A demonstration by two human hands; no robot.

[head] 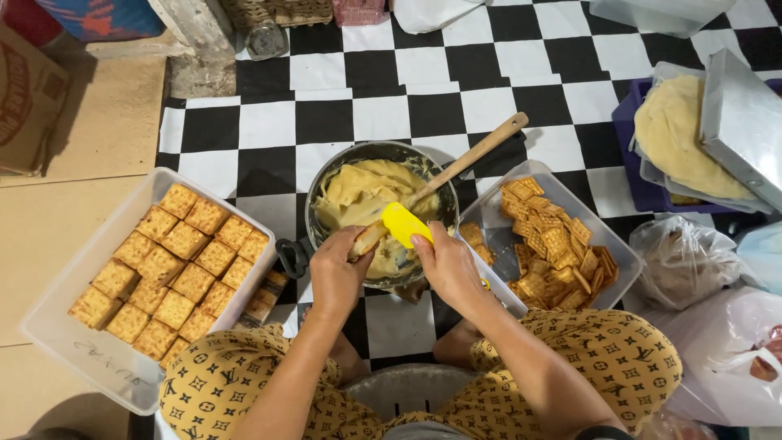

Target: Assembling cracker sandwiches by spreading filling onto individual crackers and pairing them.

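Our left hand has its fingers clamped around a cracker sandwich, held edge-up over a round metal pot. Our right hand has its fingers closed on a yellow spatula, whose blade lies against the cracker. The two hands nearly touch above the near rim of the pot.

The pot holds pale yellow cream filling, smeared up its walls, and a wooden spoon leans in it with its handle pointing to the far right. The pot stands on a black and white checked floor, in the middle of the spread, just beyond our crossed legs in patterned yellow cloth.

Touching the pot's right side, a clear plastic tub holds a loose, tumbled heap of plain square crackers. To the left, by the edge where the checked covering meets bare tan floor, a larger clear tub holds filled crackers packed in neat rows.

We judge the work well along: the left tub looks nearly covered, yet a good heap of plain crackers and plenty of filling remain.

At the far right corner a mound of pale dough lies in a lined tray beside a metal box, with plastic bags nearer us
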